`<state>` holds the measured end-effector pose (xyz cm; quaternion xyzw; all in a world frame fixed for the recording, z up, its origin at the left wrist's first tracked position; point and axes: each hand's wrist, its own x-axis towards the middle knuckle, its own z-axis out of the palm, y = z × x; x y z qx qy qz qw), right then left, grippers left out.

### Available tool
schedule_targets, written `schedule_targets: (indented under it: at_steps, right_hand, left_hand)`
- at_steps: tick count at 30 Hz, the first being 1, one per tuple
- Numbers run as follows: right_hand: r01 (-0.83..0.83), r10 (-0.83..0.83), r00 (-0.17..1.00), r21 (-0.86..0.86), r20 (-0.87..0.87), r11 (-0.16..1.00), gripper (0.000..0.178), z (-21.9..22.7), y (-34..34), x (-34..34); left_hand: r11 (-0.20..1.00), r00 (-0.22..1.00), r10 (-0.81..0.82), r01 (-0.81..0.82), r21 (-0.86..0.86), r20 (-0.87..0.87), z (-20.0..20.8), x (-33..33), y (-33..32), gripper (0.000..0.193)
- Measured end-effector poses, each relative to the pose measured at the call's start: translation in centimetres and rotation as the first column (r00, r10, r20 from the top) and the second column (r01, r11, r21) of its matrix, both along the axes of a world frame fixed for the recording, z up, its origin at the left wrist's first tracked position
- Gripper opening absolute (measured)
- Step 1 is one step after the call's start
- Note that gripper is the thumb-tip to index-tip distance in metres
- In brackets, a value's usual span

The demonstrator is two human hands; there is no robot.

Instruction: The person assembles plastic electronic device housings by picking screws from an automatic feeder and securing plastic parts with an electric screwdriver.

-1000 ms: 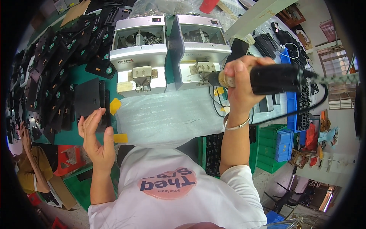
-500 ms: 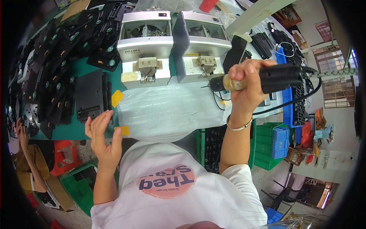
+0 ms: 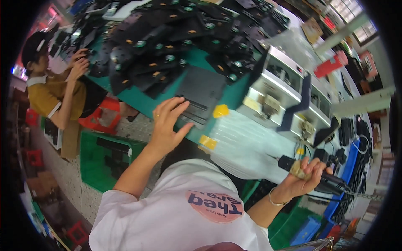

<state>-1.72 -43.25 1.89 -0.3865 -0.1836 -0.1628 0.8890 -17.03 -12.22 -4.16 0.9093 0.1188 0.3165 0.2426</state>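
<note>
My right hand (image 3: 307,178) is wrapped round an electric screwdriver (image 3: 333,184), black with a yellowed collar. Its bit points left over the white foam sheet (image 3: 251,146). My left hand (image 3: 167,121), its fingers spread, is at the near-left edge of a flat black plastic panel (image 3: 203,85). The fingertips overlap that edge in view; I cannot tell whether they press on it. Two silver screw feeders (image 3: 261,90) stand behind the foam sheet. Yellow tape pieces (image 3: 220,111) lie at the sheet's left end.
Many black panels with round green-ringed parts (image 3: 167,46) are heaped across the green table mat (image 3: 140,100). A green crate (image 3: 90,161) stands on the floor at left, by a red stool (image 3: 102,117). A co-worker (image 3: 63,92) sits at far left. At right is a blue tray (image 3: 345,167).
The view has swung left, so the table appears shifted right and tilted. My right hand, still holding the screwdriver, is lower in the picture. My left fingers have come closer to the black panel.
</note>
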Motion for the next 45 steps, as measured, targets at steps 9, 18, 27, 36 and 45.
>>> schedule_targets:
  at_steps: [9,18,27,36,45]
  right_hand:
    - [-0.065,0.065,0.997,0.000,-0.042,0.998,0.031,0.1,4.0,-1.2]
    - [-0.027,0.027,0.997,0.005,-0.072,1.000,0.032,0.1,2.5,-3.2]
    - [-0.017,0.014,0.997,-0.043,-0.080,0.999,0.031,-0.1,2.2,-2.9]
    - [-0.149,0.157,0.987,-0.173,0.035,0.974,0.044,-0.8,2.4,-1.9]
    - [-0.110,0.110,0.994,-0.138,-0.008,0.984,0.028,1.0,6.1,-1.0]
  left_hand:
    - [0.996,0.998,-0.009,0.003,-0.086,-0.068,4.1,3.0,4.0,0.069]
    - [0.931,0.959,0.274,-0.283,0.231,0.069,12.4,6.0,18.1,0.084]
    - [0.916,0.867,0.400,-0.367,0.164,-0.297,15.0,14.5,28.5,0.079]
    - [0.982,0.752,0.024,0.105,0.157,-0.658,17.4,21.1,31.1,0.117]
    - [0.953,0.626,-0.039,0.257,0.159,-0.779,16.7,24.9,32.3,0.133]
